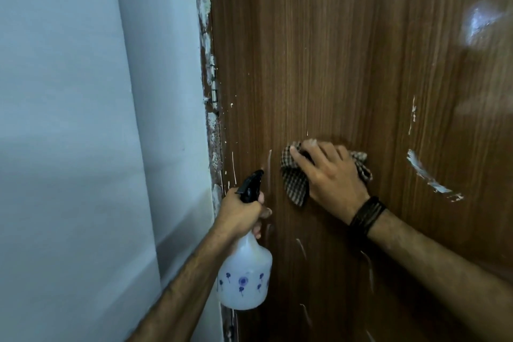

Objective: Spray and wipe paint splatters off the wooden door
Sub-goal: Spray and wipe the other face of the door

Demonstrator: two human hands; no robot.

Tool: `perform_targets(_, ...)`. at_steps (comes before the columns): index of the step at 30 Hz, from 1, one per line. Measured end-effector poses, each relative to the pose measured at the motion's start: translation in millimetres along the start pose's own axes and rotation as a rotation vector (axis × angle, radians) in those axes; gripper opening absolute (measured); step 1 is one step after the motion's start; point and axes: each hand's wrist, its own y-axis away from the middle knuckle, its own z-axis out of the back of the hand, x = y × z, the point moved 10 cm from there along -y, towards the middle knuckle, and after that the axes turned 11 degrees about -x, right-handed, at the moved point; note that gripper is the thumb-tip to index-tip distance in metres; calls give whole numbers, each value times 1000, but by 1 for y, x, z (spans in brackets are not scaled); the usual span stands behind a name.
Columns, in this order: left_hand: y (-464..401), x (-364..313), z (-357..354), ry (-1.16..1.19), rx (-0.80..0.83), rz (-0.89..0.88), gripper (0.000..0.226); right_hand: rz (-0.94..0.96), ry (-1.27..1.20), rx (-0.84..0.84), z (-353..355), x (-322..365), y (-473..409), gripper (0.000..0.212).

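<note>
Right hand (330, 175) presses the checked cloth (295, 183) flat on the wooden door (347, 50); soft, bunches easily, so palm it. Left hand (241, 216) grips the spray bottle (244, 277) neck; looks light, take it there. Paint streak (429, 178) remains.

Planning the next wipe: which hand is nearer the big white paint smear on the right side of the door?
Right. The right hand, pressing the checked cloth, is just left of the smear. The left hand holds the spray bottle farther left.

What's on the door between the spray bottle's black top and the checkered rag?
In the head view, a thin white paint streak runs down the wooden door between the spray bottle's black nozzle and the checkered rag. Otherwise it's just bare wood.
</note>
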Motion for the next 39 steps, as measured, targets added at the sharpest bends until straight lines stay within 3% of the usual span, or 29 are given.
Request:
perform_targets(4,1,0,-1,-3,35,-12,19,141,-52,104,-19,39,36,59)
perform_targets(12,0,2,1,-33,52,8,22,-40,25,-5,-31,17,-62,56)
perform_targets(20,0,23,26,-13,9,26,17,296,-78,153,-71,105,39,51)
perform_targets(29,-13,16,45,-13,-57,26,17,92,74,-42,-70,65,-73,47)
perform_targets(37,-19,26,56,44,-73,60,19,422,-36,208,-100,109,-4,59)
perform_targets(39,-21,27,57,33,-68,59,20,422,-47,171,-98,106,-11,55)
